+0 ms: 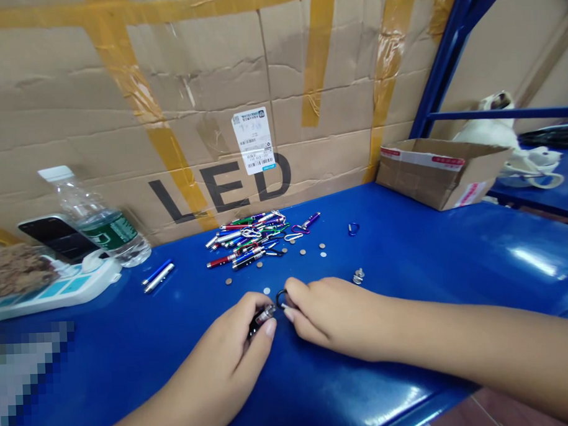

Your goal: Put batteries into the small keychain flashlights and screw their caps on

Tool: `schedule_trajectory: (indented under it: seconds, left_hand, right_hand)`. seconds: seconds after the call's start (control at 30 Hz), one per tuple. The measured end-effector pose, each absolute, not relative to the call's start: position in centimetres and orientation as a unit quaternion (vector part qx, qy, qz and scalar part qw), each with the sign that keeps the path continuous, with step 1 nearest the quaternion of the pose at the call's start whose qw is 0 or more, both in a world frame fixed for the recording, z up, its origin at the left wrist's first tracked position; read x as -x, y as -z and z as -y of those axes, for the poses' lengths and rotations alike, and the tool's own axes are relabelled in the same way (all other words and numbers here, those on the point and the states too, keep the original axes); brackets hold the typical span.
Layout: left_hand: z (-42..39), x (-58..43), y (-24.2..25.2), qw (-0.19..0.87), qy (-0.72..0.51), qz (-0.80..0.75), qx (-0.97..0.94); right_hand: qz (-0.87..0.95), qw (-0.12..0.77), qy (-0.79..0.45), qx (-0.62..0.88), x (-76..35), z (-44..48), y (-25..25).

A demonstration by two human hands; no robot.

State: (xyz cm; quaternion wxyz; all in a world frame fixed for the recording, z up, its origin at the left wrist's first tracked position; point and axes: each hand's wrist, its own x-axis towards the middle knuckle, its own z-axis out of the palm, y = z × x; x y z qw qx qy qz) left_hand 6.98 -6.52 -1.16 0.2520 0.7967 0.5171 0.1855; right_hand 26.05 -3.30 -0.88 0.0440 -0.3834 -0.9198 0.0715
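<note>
My left hand (242,339) is closed around a small black keychain flashlight (263,316) with a silver tip, low on the blue table (407,258). My right hand (325,311) pinches a black carabiner clip (281,298) at the flashlight's end. Both hands rest on the table and nearly touch. Beyond them lies a heap of several coloured keychain flashlights (250,239) with loose carabiners. Small button cells (313,250) are scattered around it, and a little stack of them (358,276) sits just past my right hand.
A large taped cardboard box (215,97) marked LED stands along the back. At left are a water bottle (98,219), a phone (56,236) and a scale (58,289). Two loose pens (158,274) lie nearby. An open carton (441,170) sits at right.
</note>
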Motion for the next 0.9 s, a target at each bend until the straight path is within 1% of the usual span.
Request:
schedule_trajectory:
  seconds: [0.07, 0.13, 0.27, 0.37, 0.43, 0.7, 0.9]
  left_hand:
    - [6.47, -6.99, 1.19, 0.255, -0.166, -0.516, -0.801]
    - [6.38, -7.01, 1.23, 0.258, -0.151, -0.508, -0.808]
    - [6.3, -7.02, 1.15, 0.273, -0.135, -0.484, -0.82]
    - [6.38, -7.04, 0.99, 0.279, -0.139, -0.476, -0.822]
    - [6.43, -7.06, 0.91, 0.278, -0.147, -0.471, -0.824]
    - [6.29, -6.88, 0.79, 0.287, -0.146, -0.451, -0.833]
    - [6.37, -6.49, 0.58, 0.331, -0.136, -0.437, -0.825]
  right_hand:
    - [0.915, 0.052, -0.128, 0.379, -26.23, 3.31, 0.53]
    - [0.917, 0.049, -0.136, 0.372, -26.24, 3.43, 0.43]
    - [0.929, 0.026, -0.047, 0.366, -25.96, 3.68, 0.84]
    - [0.934, 0.031, 0.013, 0.355, -25.85, 3.73, 1.2]
    - [0.936, 0.04, 0.027, 0.348, -25.84, 3.75, 1.33]
    - [0.941, 0.034, -0.017, 0.337, -25.92, 3.96, 0.82]
    - [0.936, 0.027, -0.063, 0.345, -26.07, 3.81, 0.45]
